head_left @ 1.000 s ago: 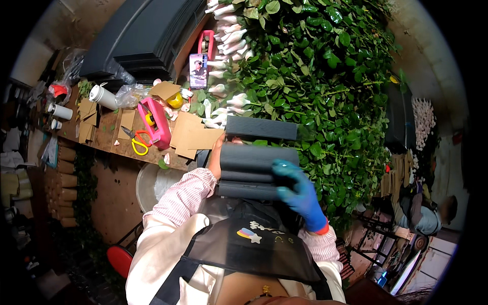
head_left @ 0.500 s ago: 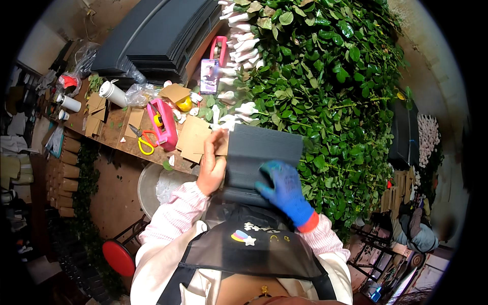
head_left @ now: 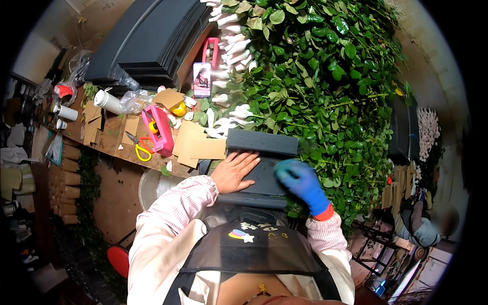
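A dark grey corrugated sheet [head_left: 268, 177] lies in front of me, with a raised ribbed flap along its far side and another folded edge near my apron. My bare left hand [head_left: 236, 172] presses flat on its left part, fingers spread, the tips at the foot of the far flap. Over the right part is my right hand [head_left: 299, 184] in a blue glove with an orange cuff. Motion smears its fingers, and I cannot tell whether they grip anything. Pieces of tan card [head_left: 206, 149] lie just left of the far flap.
Leafy green stems [head_left: 325, 101] with white-wrapped heads [head_left: 235, 48] are heaped beyond and to the right. Leftward are a pink tape dispenser [head_left: 158, 133], scissors [head_left: 141, 147], a phone [head_left: 202, 80] and a white cup [head_left: 108, 101]. Dark sheets [head_left: 147, 46] are stacked at the far left.
My left hand has come down from the sheet's left edge to lie flat on it. The far part now stands as a raised flap. My gloved hand has shifted slightly right.
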The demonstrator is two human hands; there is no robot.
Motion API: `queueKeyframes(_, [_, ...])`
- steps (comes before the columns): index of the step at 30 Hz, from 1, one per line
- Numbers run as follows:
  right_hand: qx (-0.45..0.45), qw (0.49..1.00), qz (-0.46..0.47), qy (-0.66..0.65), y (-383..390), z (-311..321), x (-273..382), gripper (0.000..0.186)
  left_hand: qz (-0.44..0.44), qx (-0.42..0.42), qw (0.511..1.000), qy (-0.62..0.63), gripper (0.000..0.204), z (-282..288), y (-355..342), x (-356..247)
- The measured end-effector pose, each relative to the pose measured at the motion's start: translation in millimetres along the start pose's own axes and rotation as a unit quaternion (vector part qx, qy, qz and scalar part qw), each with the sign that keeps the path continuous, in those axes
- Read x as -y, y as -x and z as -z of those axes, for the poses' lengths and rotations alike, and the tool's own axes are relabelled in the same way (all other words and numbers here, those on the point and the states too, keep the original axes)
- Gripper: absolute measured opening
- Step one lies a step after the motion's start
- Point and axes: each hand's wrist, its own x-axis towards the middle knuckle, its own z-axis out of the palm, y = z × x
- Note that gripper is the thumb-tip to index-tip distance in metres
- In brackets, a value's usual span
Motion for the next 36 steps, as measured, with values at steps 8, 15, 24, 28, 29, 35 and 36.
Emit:
queueKeyframes(8, [-0.022,0.872,-0.2,0.446,65.1,-15.7,-116.4,0.034,0.004,-0.002,1.0,-0.007,0.075,2.1,-0.7,-0.2])
queueKeyframes(15, [0.068,0.894,-0.243,0.37,45.7,16.1,-118.1,0.042,-0.008,-0.039,0.999,-0.009,0.074,-0.2,2.4,0.9])
queueKeyframes(24, [0.005,0.965,0.218,0.147,-98.8,-105.3,105.1,0.035,-0.006,-0.097,0.976,0.192,0.06,-28.7,7.9,7.7])
queueKeyframes(28, [0.168,0.92,0.043,0.352,-166.2,-237.5,68.4,0.058,-0.01,-0.086,0.996,0.032,0.06,-41.4,4.7,14.0])
queueKeyframes(29, [0.157,0.897,-0.011,0.414,-174.9,-263.2,48.2,0.059,-0.005,-0.102,0.993,0.058,0.061,-62.2,2.8,17.2])
queueKeyframes(35, [0.174,0.842,-0.082,0.505,-198.8,-279.2,-17.2,0.041,0.103,0.106,0.968,0.203,0.064,-73.8,-13.1,9.5])
queueKeyframes(36, [0.192,0.843,-0.059,0.5,-201.2,-269.2,-2.4,0.035,0.087,0.03,0.978,0.185,0.064,-84.5,-4.9,12.2])
